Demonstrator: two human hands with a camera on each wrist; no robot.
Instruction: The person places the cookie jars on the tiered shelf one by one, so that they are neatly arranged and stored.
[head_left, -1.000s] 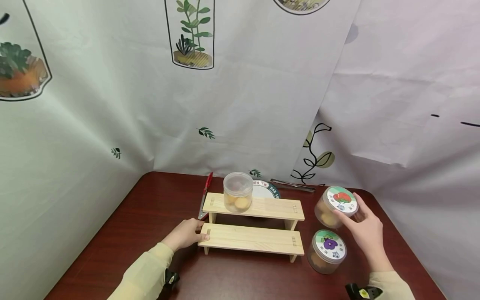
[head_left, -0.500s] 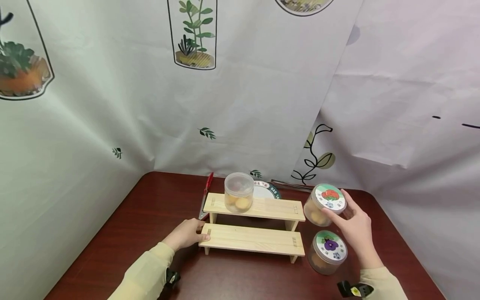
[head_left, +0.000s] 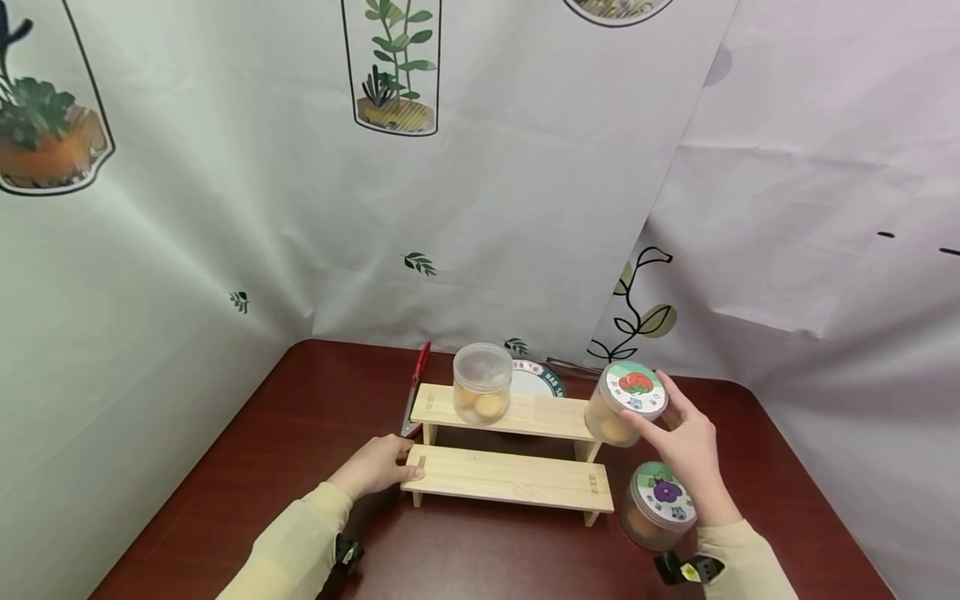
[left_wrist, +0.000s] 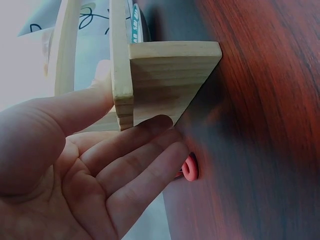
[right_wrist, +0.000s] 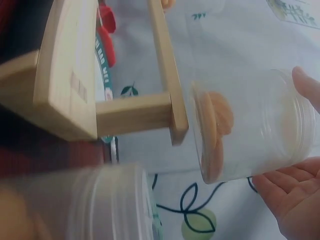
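My left hand [head_left: 378, 467] grips the left end of the lower step of a two-tier wooden stand [head_left: 510, 477]. In the left wrist view the thumb lies on the board's top, with the fingers below by the leg panel [left_wrist: 175, 75]. My right hand [head_left: 686, 442] holds a clear jar with a tomato-picture lid [head_left: 636, 387], tilted, at the right end of the upper step. Round cookies [right_wrist: 215, 130] lie at its bottom, close beside the upper board's end in the right wrist view. A second cookie jar [head_left: 482, 387] stands on the upper step, towards its left.
A jar with an eggplant-picture lid [head_left: 652, 508] stands on the dark red table [head_left: 480, 550], right of the stand. Behind the stand lie a plate [head_left: 532, 379], metal tongs [head_left: 573, 365] and red-handled scissors [head_left: 422, 362]. A printed cloth wall [head_left: 510, 208] rises at the table's back.
My right hand has carried the tomato-lid jar leftward, from above the table's right side to the upper step's right end. The left hand keeps its place on the stand.
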